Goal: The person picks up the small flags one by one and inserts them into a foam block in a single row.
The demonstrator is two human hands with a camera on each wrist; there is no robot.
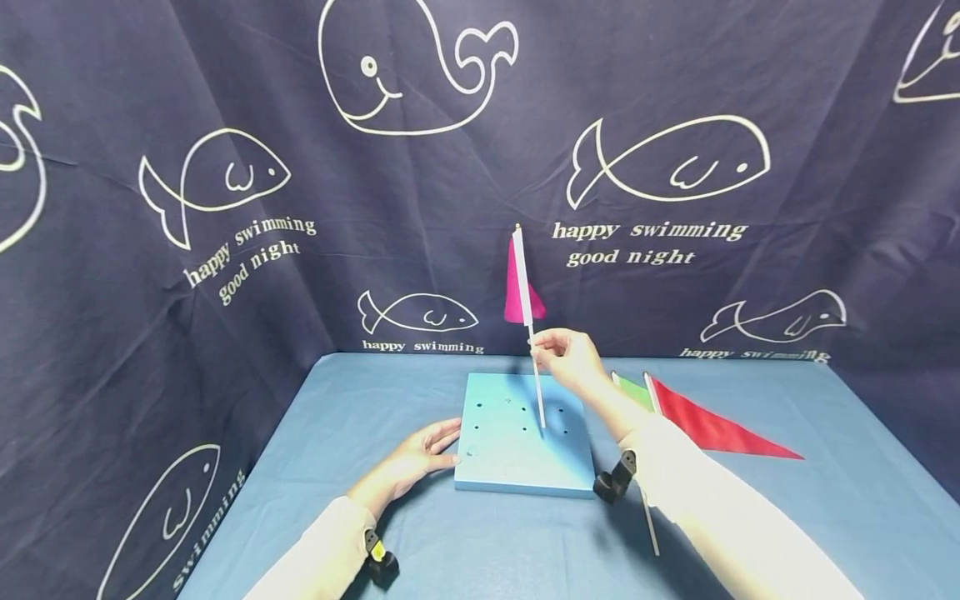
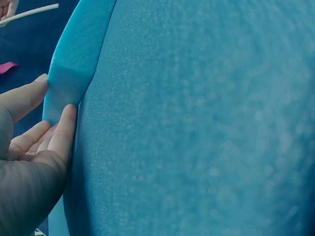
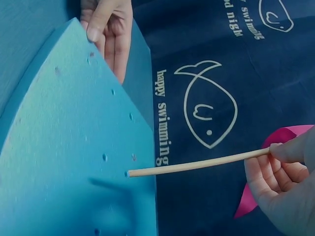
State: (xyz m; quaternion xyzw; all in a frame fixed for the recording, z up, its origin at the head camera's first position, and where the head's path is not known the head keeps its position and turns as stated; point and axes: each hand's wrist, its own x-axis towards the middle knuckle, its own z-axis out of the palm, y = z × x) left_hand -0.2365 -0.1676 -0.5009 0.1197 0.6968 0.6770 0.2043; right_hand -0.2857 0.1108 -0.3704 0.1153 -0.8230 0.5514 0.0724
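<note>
My right hand [image 1: 572, 358] pinches the thin stick [image 1: 537, 379] of a small pink flag [image 1: 513, 296] between thumb and fingertips. The stick points down at a light blue board [image 1: 498, 475] with several small holes in its top. In the right wrist view the lower tip of the wooden stick [image 3: 192, 165] is right at one hole, slightly tilted. My left hand [image 1: 422, 454] rests against the board's left side, its fingers nearly straight and the thumb at the upper edge [image 2: 74, 73]. Pink cloth partly hides behind the right hand in the right wrist view.
Right of the board, a red flag [image 1: 701, 421] and a green flag [image 1: 633, 392] lie on the blue tablecloth [image 1: 360, 392], partly covered by my right forearm. A dark curtain [image 1: 450, 208] with white fish drawings hangs behind the table.
</note>
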